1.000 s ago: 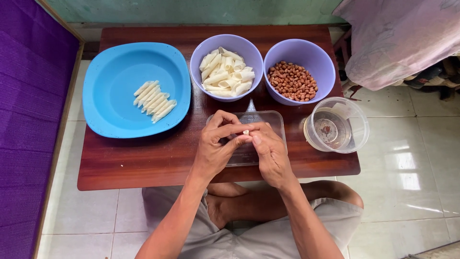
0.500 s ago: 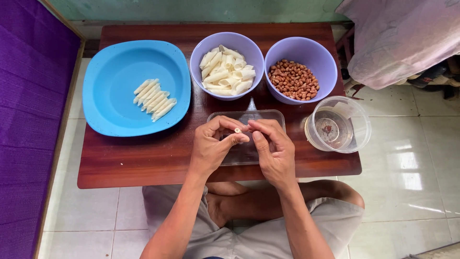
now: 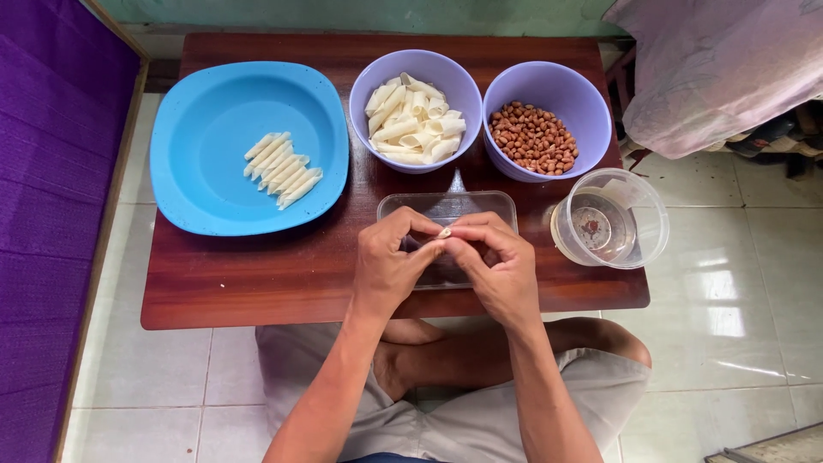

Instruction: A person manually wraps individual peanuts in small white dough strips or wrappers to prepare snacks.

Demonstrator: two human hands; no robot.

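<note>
My left hand [image 3: 390, 261] and my right hand [image 3: 497, 266] meet over a clear shallow tray [image 3: 446, 206] near the table's front edge. Together their fingertips pinch a small pale pastry piece [image 3: 445, 231]. Beyond the tray stand a lilac bowl of pale pastry strips [image 3: 414, 118] and a lilac bowl of brown peanuts [image 3: 533, 137]. At the left, several rolled pale sticks [image 3: 283, 169] lie in a row on a blue plate [image 3: 206, 193].
A clear round container [image 3: 610, 219] with a little residue stands at the table's right edge. The low brown wooden table [image 3: 257, 274] rests on white floor tiles. Purple fabric [image 3: 43, 214] lies at the left, pink cloth [image 3: 720, 69] at the upper right. My crossed legs sit below.
Both hands stayed over the clear tray, fingers shifting slightly as they work the small pastry piece. The bowls, plate and container have not moved.
</note>
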